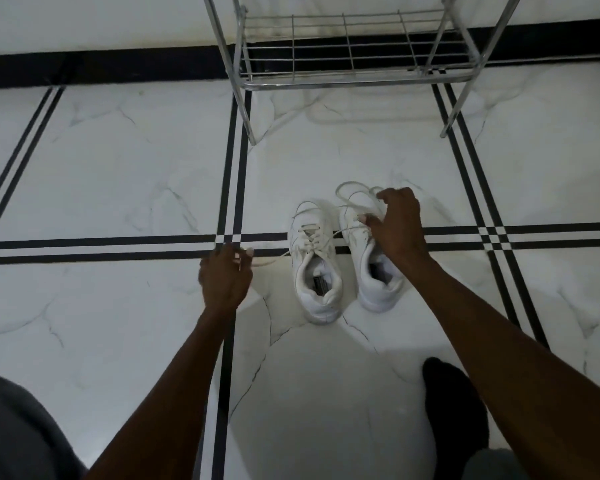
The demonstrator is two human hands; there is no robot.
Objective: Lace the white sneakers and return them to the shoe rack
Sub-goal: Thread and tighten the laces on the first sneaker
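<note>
Two white sneakers stand side by side on the tiled floor, toes pointing away from me. The left sneaker (314,268) has laces crossed through its eyelets. The right sneaker (371,268) is partly covered by my right hand (397,225), which pinches a white lace (352,188) that loops above the toe. My left hand (224,275) is out to the left of the shoes, fingers closed on the end of a lace strand (274,259) stretched across from them. The metal shoe rack (354,57) stands beyond the sneakers, its visible shelf bare.
White marble-look floor tiles (118,168) with black double stripes spread all around. A black skirting band (101,64) runs along the wall behind the rack. My dark-socked foot (454,407) rests at lower right and grey clothing (18,431) at lower left.
</note>
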